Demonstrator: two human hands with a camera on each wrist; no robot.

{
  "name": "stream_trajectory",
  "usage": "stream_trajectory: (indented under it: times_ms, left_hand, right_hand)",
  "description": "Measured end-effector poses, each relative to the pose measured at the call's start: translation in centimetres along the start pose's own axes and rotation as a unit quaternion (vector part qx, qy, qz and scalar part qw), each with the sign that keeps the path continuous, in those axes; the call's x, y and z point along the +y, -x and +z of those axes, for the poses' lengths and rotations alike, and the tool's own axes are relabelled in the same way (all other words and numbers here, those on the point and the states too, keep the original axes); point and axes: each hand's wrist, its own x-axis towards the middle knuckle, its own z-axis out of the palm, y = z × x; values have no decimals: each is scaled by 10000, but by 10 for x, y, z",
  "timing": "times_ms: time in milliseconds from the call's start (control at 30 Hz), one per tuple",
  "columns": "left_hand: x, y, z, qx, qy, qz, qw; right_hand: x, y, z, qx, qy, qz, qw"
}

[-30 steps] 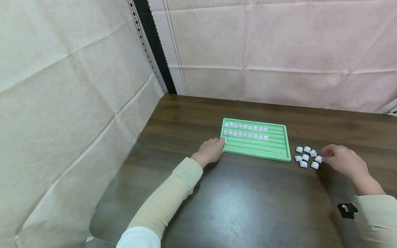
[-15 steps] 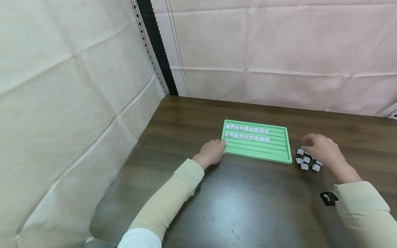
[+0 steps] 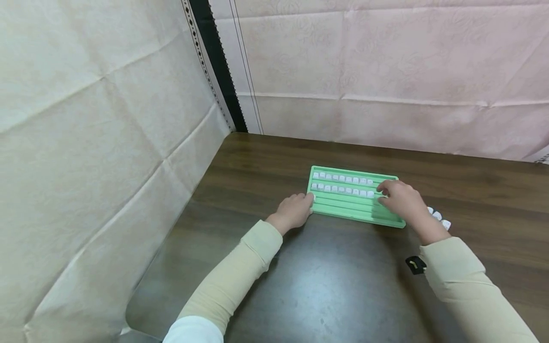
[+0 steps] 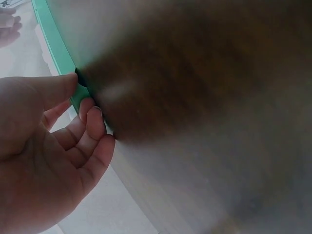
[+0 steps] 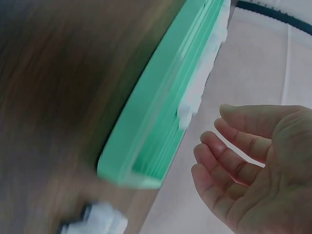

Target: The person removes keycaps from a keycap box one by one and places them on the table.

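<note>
The shallow green tray has ridged rows and lies on the brown table. Two rows of small white keycap-like pieces fill its upper left and middle. My left hand grips the tray's left edge near the front corner; in the left wrist view thumb and fingertips meet at the green rim. Over the tray's right part hovers my right hand, fingers loosely bent, thumb and forefinger parted near the end of the second row. In the right wrist view nothing shows between those fingers.
Loose white pieces lie on the table right of the tray, partly hidden by my right forearm. The dark wooden table meets a light cloth wall behind and another cloth on the left.
My right hand has moved left, from beside the loose pieces, across above them, to over the tray's right part. The left hand stays on the tray's edge.
</note>
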Motion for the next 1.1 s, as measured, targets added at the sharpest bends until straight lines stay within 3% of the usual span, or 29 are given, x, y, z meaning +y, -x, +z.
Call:
stream_trajectory:
  times_ms: [433, 600, 1100]
  left_hand:
    - [0, -1, 0, 141, -81, 41, 9999]
    - [0, -1, 3, 105, -78, 0, 9999]
    - [-2, 1, 4, 310, -273, 208, 9989]
  right_hand:
    - [-38, -21, 27, 169, -339, -539, 9978]
    - [-51, -30, 41, 106, -453, -574, 9973]
    - [-94, -58, 66, 83, -141, -902, 9958]
